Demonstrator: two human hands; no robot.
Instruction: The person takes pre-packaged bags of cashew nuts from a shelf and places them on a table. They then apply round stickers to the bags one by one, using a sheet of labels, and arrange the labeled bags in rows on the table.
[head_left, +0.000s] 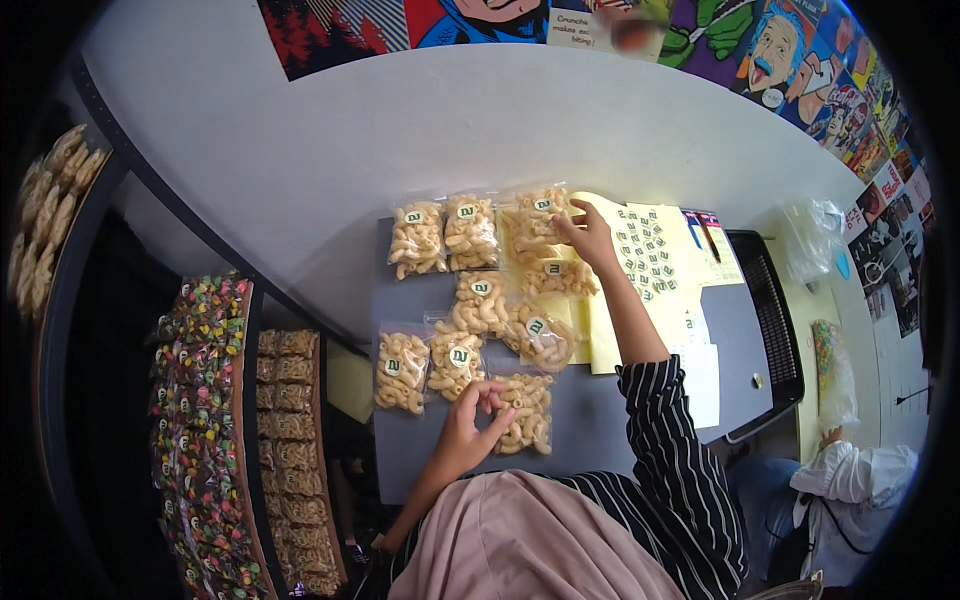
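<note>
Several clear plastic bags of pale macaroni-shaped snacks lie on a grey table (592, 420), most with a round sticker facing up. My left hand (469, 435), fingers curved, is at the left edge of the nearest bag (527, 416), which shows no sticker; whether it grips the plastic is unclear. My right hand (589, 232) reaches to the right edge of the stickered bag at the back (540, 217), thumb and finger apart; its contact with the bag cannot be told. Right of that hand, a yellow sheet (609, 337) carries rows of round stickers (645, 251).
A black plastic basket (787, 330) stands at the table's right end. Racks with bagged colourful sweets (199, 405) and bagged snacks (292, 450) are at the left. A person in a white top (855, 480) sits at the right beside another table. Pens (709, 236) lie on papers at the back.
</note>
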